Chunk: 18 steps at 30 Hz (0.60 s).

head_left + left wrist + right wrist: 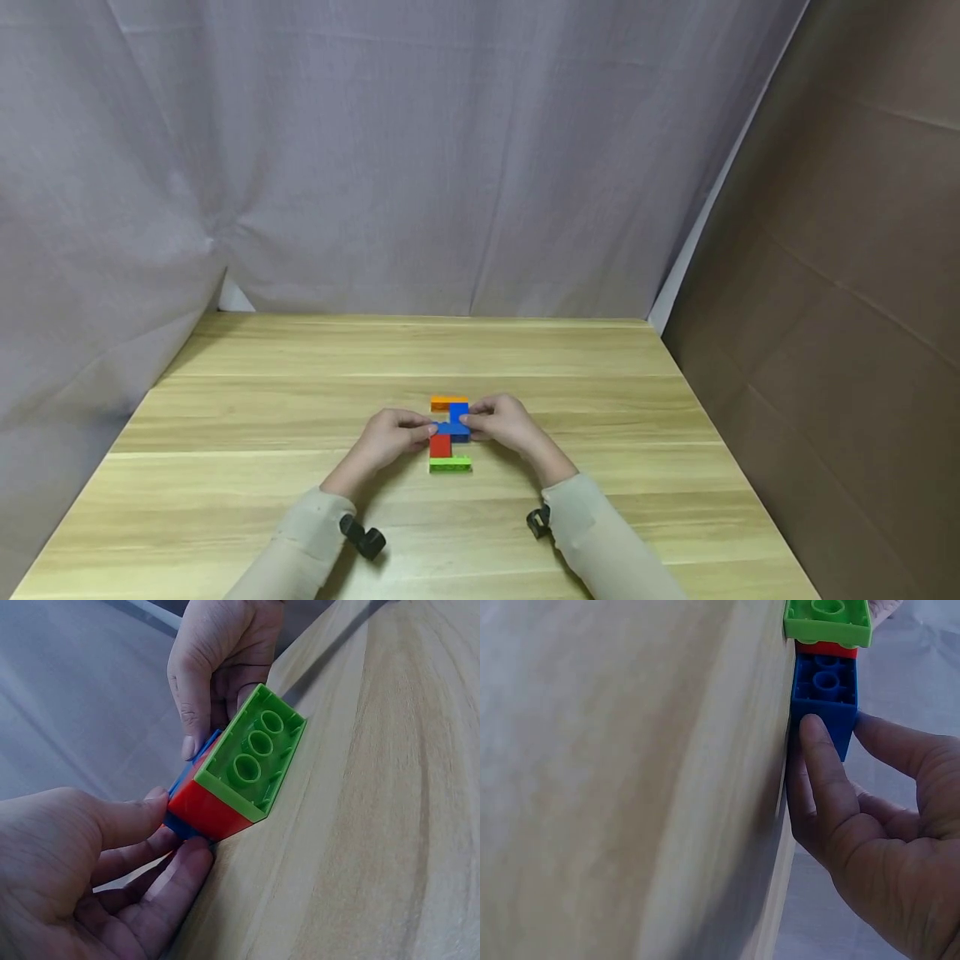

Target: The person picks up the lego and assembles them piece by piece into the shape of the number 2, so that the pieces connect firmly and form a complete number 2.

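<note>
Both hands hold a small build of toy building bricks on the wooden table. It lies on its side, with an orange brick at the far end and blue bricks in the middle. A red brick follows, then a green brick nearest the person, its hollow underside with round tubes showing in the left wrist view. On the left, my left hand pinches the build between thumb and fingers at the blue part beside the red brick. Across from it, my right hand pinches a blue brick by its sides.
The pale wooden table spreads around the hands. A grey curtain hangs along its back edge and left side, and a brown cloth drops along the right. Black wrist devices are worn over both sleeves.
</note>
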{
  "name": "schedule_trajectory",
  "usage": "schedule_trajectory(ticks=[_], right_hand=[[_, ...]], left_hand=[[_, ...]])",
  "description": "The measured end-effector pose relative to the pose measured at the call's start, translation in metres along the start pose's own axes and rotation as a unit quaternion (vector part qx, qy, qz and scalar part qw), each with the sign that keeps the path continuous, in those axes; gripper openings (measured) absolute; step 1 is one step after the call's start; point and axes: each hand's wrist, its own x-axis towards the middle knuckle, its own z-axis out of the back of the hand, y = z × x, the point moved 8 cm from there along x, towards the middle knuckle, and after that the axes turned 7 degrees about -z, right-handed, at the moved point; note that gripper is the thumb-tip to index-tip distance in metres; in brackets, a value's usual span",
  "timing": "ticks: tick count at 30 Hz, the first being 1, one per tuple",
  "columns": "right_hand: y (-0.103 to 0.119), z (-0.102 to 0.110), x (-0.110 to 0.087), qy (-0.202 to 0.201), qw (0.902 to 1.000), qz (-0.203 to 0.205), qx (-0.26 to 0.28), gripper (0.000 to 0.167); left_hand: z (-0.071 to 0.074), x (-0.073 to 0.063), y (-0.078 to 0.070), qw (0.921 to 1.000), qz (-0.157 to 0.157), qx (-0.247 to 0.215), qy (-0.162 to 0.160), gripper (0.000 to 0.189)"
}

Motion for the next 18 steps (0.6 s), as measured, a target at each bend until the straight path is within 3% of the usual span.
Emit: schedule_trajectory(ticks=[12, 18], right_hand=[[-0.0039, 0.0003, 0.0064, -0.003, 1.0000, -0.003, 0.004, 0.040], [-0.0069, 0.0027, 0.0059, -0.008, 0.9999, -0.006, 0.011, 0.035]], left_hand=[[0.0011, 0.0012, -0.0007, 0.9999, -0.010, 0.004, 0.001, 0.026], [0.0032, -0.0010, 0.0007, 0.9998, -0.007, -0.016, 0.002, 0.025]])
